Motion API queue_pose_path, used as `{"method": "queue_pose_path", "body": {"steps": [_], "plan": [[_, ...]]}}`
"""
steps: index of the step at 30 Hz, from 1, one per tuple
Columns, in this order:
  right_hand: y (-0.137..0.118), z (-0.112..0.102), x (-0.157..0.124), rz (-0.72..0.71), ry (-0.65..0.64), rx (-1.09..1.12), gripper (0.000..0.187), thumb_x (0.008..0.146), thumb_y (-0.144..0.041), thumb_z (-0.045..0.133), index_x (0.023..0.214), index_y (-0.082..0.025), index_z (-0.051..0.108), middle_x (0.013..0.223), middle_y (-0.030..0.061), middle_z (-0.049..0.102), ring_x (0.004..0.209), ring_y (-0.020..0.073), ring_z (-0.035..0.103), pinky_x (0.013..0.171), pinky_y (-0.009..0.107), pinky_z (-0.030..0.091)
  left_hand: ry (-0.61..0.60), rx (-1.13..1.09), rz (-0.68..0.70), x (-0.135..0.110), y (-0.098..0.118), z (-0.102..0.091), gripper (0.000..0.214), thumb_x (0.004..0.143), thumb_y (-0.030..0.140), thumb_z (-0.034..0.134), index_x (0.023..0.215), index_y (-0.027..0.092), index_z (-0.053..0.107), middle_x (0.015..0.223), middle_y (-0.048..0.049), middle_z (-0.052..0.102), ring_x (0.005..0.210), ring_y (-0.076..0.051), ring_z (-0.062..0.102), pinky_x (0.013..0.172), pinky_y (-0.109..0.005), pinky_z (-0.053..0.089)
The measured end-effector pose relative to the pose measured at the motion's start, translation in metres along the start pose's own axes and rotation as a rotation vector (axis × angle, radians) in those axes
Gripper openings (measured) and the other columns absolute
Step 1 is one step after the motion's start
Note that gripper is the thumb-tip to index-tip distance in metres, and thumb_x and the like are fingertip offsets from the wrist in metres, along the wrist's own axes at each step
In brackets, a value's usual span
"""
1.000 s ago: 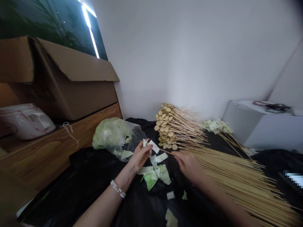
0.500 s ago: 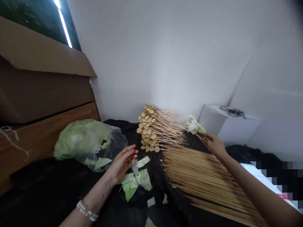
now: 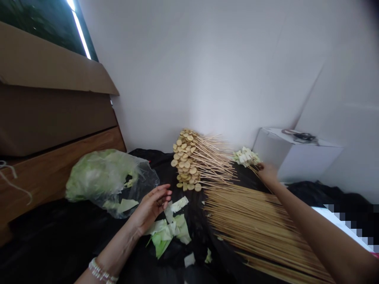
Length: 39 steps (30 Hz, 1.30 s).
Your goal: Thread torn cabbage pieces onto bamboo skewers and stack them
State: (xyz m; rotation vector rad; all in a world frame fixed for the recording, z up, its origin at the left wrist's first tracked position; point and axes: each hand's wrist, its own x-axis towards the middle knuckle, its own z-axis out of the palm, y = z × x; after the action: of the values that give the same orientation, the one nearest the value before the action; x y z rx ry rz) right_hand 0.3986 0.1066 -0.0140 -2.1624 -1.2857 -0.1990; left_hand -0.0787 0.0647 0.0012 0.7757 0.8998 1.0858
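My right hand (image 3: 269,174) is closed on the thin wooden sticks of cabbage skewers (image 3: 246,157), whose pale leaf pieces bunch at the far end, beside the white box. How many sticks are in the fingers is hard to make out. Hovering over the black sheet, my left hand (image 3: 155,203) is open with fingers loosely curved and nothing in it. Just right of it lie loose cabbage pieces (image 3: 170,232), white and green. A clear plastic bag of cabbage (image 3: 102,175) rests to its left. Bare wooden skewers (image 3: 251,221) lie in a wide layer under my right forearm.
Stacked skewers of round, pale yellow slices (image 3: 186,159) stand by the wall, sticks pointing right. A white box (image 3: 304,157) with a dark cord-like item on top is at the right. A cardboard box (image 3: 53,118) sits on wood at the left. Black sheeting (image 3: 59,232) covers the surface.
My right hand has moved slightly right and down, and the cabbage skewers now sit lower beside the white box. My left hand has barely moved. The view has shifted a little.
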Motion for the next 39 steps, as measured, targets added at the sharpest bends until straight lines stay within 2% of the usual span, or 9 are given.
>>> {"method": "queue_pose_path", "body": {"steps": [5, 10, 13, 15, 18, 21, 23, 29, 39], "plan": [[-0.028, -0.025, -0.025, -0.145, 0.068, 0.088, 0.034, 0.081, -0.013, 0.046, 0.104, -0.01, 0.071, 0.101, 0.019, 0.07, 0.095, 0.0273, 0.063, 0.086, 0.04, 0.044, -0.011, 0.008, -0.01, -0.001, -0.002, 0.003, 0.019, 0.078, 0.016, 0.071, 0.096, 0.015, 0.071, 0.087, -0.0052, 0.069, 0.069, -0.009, 0.063, 0.061, -0.016, 0.052], [-0.103, -0.068, -0.084, -0.457, 0.096, 0.279, 0.026, 0.089, -0.026, 0.049, 0.102, -0.02, 0.071, 0.105, 0.0085, 0.07, 0.1, 0.0219, 0.061, 0.088, 0.036, 0.047, -0.036, 0.053, 0.015, -0.003, -0.005, 0.006, 0.024, 0.071, 0.02, 0.077, 0.094, 0.015, 0.071, 0.085, -0.0045, 0.068, 0.069, -0.009, 0.062, 0.06, -0.016, 0.05], [-0.144, -0.081, -0.121, -0.735, -0.011, 0.455, 0.023, 0.091, -0.026, 0.05, 0.099, -0.023, 0.071, 0.096, 0.0038, 0.072, 0.091, 0.0177, 0.063, 0.086, 0.032, 0.046, -0.041, 0.105, 0.046, -0.003, -0.006, 0.005, 0.03, 0.068, 0.027, 0.081, 0.094, 0.015, 0.071, 0.087, -0.0044, 0.068, 0.07, -0.009, 0.062, 0.062, -0.017, 0.049], [-0.154, -0.076, -0.136, -0.819, -0.14, 0.482, 0.021, 0.091, -0.025, 0.051, 0.097, -0.023, 0.071, 0.093, 0.0026, 0.072, 0.088, 0.0165, 0.062, 0.083, 0.03, 0.046, -0.044, 0.144, 0.067, -0.003, -0.006, 0.004, 0.034, 0.065, 0.03, 0.082, 0.094, 0.015, 0.071, 0.087, -0.0044, 0.068, 0.072, -0.01, 0.062, 0.064, -0.018, 0.049], [-0.143, -0.056, -0.14, -0.743, -0.302, 0.361, 0.019, 0.088, -0.02, 0.053, 0.091, -0.022, 0.072, 0.091, 0.0017, 0.072, 0.086, 0.0157, 0.062, 0.08, 0.026, 0.044, -0.041, 0.188, 0.092, -0.002, -0.005, 0.003, 0.036, 0.063, 0.032, 0.083, 0.092, 0.015, 0.071, 0.087, -0.0043, 0.068, 0.072, -0.01, 0.061, 0.067, -0.019, 0.048], [-0.119, -0.036, -0.135, -0.628, -0.467, 0.034, 0.02, 0.084, -0.015, 0.053, 0.085, -0.021, 0.072, 0.09, 0.0012, 0.072, 0.086, 0.0151, 0.062, 0.077, 0.023, 0.041, -0.024, 0.235, 0.112, -0.002, -0.005, 0.003, 0.038, 0.062, 0.035, 0.083, 0.092, 0.015, 0.071, 0.086, -0.0044, 0.068, 0.071, -0.01, 0.06, 0.066, -0.02, 0.047], [-0.108, -0.028, -0.134, -0.58, -0.496, -0.069, 0.021, 0.082, -0.014, 0.052, 0.08, -0.02, 0.072, 0.086, 0.0033, 0.072, 0.083, 0.0161, 0.062, 0.073, 0.023, 0.039, -0.019, 0.277, 0.122, -0.002, -0.006, 0.003, 0.039, 0.063, 0.037, 0.082, 0.092, 0.015, 0.07, 0.086, -0.0046, 0.068, 0.07, -0.01, 0.06, 0.064, -0.02, 0.045], [-0.106, -0.02, -0.147, -0.506, -0.472, -0.212, 0.022, 0.086, -0.019, 0.05, 0.076, -0.015, 0.07, 0.084, 0.0115, 0.07, 0.08, 0.0198, 0.062, 0.066, 0.027, 0.035, -0.021, 0.43, 0.205, -0.001, -0.006, 0.001, 0.036, 0.067, 0.04, 0.078, 0.091, 0.015, 0.07, 0.081, -0.0042, 0.069, 0.065, -0.011, 0.058, 0.059, -0.02, 0.042], [-0.113, -0.016, -0.158, -0.547, -0.379, -0.285, 0.021, 0.09, -0.013, 0.044, 0.083, -0.016, 0.064, 0.088, 0.0119, 0.069, 0.076, 0.0209, 0.062, 0.063, 0.029, 0.032, -0.048, 0.702, 0.406, 0.006, -0.015, -0.004, 0.027, 0.075, 0.04, 0.068, 0.083, 0.015, 0.07, 0.071, -0.0041, 0.068, 0.06, -0.014, 0.057, 0.056, -0.023, 0.041]]}}
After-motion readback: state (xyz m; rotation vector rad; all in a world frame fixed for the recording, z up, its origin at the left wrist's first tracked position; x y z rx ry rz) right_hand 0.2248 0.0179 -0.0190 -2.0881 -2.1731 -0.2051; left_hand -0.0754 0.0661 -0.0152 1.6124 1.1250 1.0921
